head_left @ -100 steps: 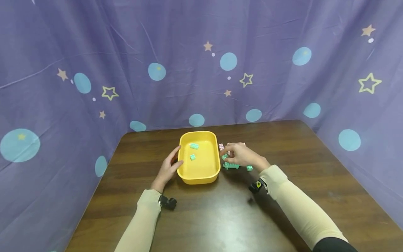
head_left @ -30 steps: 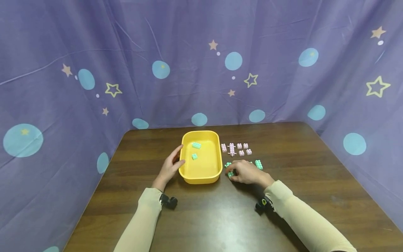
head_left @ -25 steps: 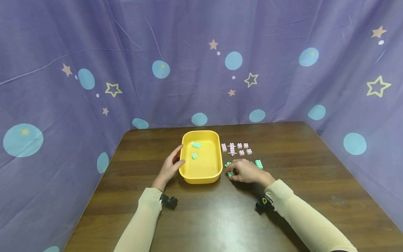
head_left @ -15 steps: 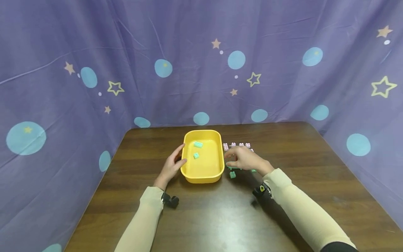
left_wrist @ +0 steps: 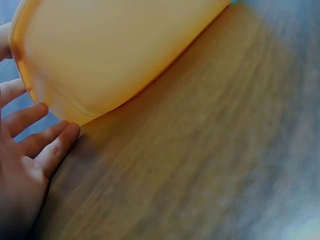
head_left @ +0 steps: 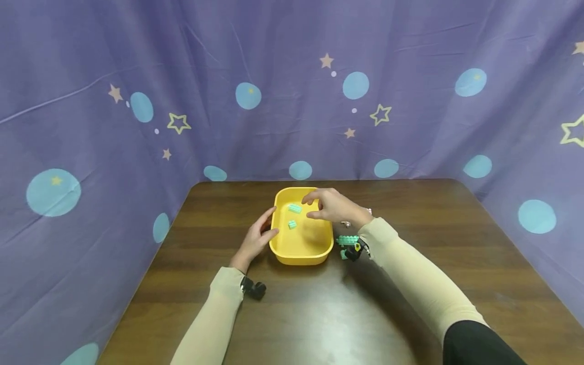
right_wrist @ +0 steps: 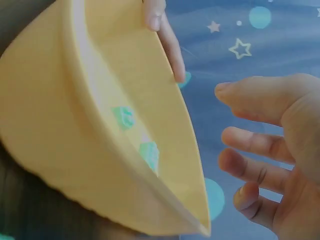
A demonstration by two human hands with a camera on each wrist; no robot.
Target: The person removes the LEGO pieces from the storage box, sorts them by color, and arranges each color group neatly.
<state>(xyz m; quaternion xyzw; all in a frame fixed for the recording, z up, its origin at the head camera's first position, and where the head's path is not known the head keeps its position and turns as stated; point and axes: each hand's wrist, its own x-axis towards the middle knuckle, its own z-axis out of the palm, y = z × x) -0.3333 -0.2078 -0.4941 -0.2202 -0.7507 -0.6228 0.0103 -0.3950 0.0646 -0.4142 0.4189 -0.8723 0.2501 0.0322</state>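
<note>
A yellow plastic tray (head_left: 301,253) stands on the wooden table, with two mint-green toy bricks (head_left: 292,224) inside it. My left hand (head_left: 254,242) rests against the tray's left side, thumb at the rim. In the left wrist view its fairly straight fingers (left_wrist: 55,145) touch the outer wall. My right hand (head_left: 335,205) hovers over the tray's right part, fingers apart and slightly bent. The right wrist view shows nothing between its thumb and fingers (right_wrist: 260,172). Right of the tray, a long green studded piece (head_left: 348,240) lies near a small green brick (head_left: 343,254).
Pink bricks (head_left: 347,223) lie right of the tray, mostly hidden beneath my right hand and wrist. A black wrist camera (head_left: 353,252) covers part of the green pieces. The brown table (head_left: 296,314) reaches a purple patterned curtain (head_left: 283,137) at the back.
My right hand has let go of a small green brick on the table, then moved up and left over the tray. The left hand stays on the tray's side. The head view has shifted slightly.
</note>
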